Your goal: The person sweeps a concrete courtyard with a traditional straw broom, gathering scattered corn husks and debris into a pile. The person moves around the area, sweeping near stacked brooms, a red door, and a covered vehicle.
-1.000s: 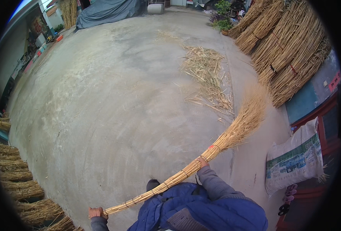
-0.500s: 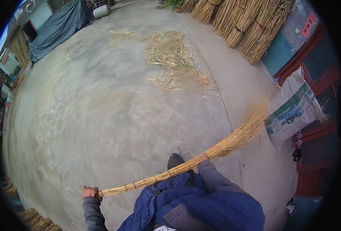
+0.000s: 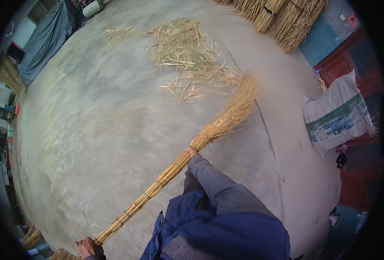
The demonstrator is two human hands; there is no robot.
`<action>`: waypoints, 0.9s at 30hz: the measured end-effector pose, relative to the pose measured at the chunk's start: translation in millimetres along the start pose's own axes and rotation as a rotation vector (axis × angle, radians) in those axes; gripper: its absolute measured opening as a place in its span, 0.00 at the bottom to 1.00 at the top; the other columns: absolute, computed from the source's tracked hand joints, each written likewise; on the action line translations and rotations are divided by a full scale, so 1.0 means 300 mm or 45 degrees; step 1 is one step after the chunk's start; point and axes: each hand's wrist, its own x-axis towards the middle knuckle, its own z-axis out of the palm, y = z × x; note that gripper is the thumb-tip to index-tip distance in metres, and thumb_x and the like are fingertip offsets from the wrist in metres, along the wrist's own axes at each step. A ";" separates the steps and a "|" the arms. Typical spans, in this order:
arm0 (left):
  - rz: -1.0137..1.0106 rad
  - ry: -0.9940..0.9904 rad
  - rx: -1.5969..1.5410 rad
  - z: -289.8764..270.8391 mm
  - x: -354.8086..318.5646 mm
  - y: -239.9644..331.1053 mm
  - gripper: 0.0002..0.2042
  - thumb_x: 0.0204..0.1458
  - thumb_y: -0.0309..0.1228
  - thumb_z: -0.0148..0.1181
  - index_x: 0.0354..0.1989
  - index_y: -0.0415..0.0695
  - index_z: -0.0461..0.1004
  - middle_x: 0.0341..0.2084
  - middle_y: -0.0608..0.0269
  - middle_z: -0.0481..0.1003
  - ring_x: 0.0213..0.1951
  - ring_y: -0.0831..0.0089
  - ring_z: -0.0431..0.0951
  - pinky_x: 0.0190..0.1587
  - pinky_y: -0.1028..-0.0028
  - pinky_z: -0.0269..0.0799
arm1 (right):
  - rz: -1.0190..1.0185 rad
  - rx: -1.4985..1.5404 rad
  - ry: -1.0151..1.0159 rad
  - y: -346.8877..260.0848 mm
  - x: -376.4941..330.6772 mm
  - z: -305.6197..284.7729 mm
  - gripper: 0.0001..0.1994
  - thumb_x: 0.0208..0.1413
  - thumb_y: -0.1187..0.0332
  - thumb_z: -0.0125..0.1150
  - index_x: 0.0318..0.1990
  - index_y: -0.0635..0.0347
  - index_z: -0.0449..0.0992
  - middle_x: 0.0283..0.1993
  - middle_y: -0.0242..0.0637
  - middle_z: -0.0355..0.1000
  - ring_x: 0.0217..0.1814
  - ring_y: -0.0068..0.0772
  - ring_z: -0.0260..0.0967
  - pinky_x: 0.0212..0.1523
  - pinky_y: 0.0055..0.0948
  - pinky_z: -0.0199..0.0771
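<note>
A long broom (image 3: 157,184) of bound straw-coloured stalks slants across the view, its bristles up and to the right. My left hand (image 3: 88,248) is closed round the handle's end at the lower left. Farther up, my right hand (image 3: 192,151) grips the stalks just below the bristle head; its fingers are partly hidden behind the broom. The bristle tips reach the right lower side of a pile of loose dry leaves and husks (image 3: 187,56) on the concrete floor (image 3: 101,151).
Bundles of dry stalks (image 3: 287,21) lean at the back right. A full woven sack (image 3: 337,117) stands by the red door (image 3: 337,65), with dark shoes (image 3: 341,160) close by. Dark sheeting (image 3: 49,41) covers something at the far left. Another straw bundle (image 3: 31,238) lies at the lower left.
The broom's bristles have swung left and forward, from beside the sack to the pile. My right hand went forward and left; my left hand dropped lower and left. The view has shifted.
</note>
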 end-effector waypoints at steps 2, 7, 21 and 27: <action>-0.046 0.027 -0.084 -0.070 0.027 0.053 0.09 0.43 0.38 0.55 0.17 0.48 0.69 0.13 0.55 0.72 0.19 0.53 0.73 0.33 0.55 0.68 | 0.083 0.162 -0.126 -0.102 0.131 0.163 0.13 0.51 0.60 0.55 0.37 0.61 0.70 0.35 0.39 0.71 0.39 0.35 0.70 0.42 0.34 0.71; -0.267 -0.220 -0.073 -0.060 0.008 0.209 0.11 0.42 0.43 0.56 0.21 0.49 0.71 0.17 0.53 0.74 0.24 0.51 0.74 0.31 0.53 0.67 | -0.012 -0.152 -0.023 -0.310 0.210 0.434 0.16 0.43 0.64 0.63 0.37 0.66 0.72 0.33 0.41 0.72 0.34 0.37 0.72 0.37 0.34 0.73; -0.448 -0.790 -0.509 0.417 -0.114 0.125 0.17 0.43 0.48 0.56 0.35 0.50 0.74 0.30 0.48 0.77 0.35 0.48 0.76 0.39 0.54 0.71 | -0.119 -0.300 0.170 -0.260 -0.096 0.484 0.21 0.36 0.70 0.68 0.39 0.72 0.71 0.35 0.46 0.73 0.33 0.40 0.74 0.35 0.37 0.77; -0.141 -0.278 -0.501 0.728 0.036 -0.028 0.11 0.32 0.43 0.59 0.11 0.49 0.71 0.10 0.57 0.71 0.16 0.58 0.72 0.36 0.63 0.66 | -0.229 -0.276 0.219 -0.199 -0.103 0.472 0.18 0.39 0.71 0.65 0.38 0.72 0.70 0.33 0.45 0.73 0.33 0.41 0.73 0.35 0.37 0.77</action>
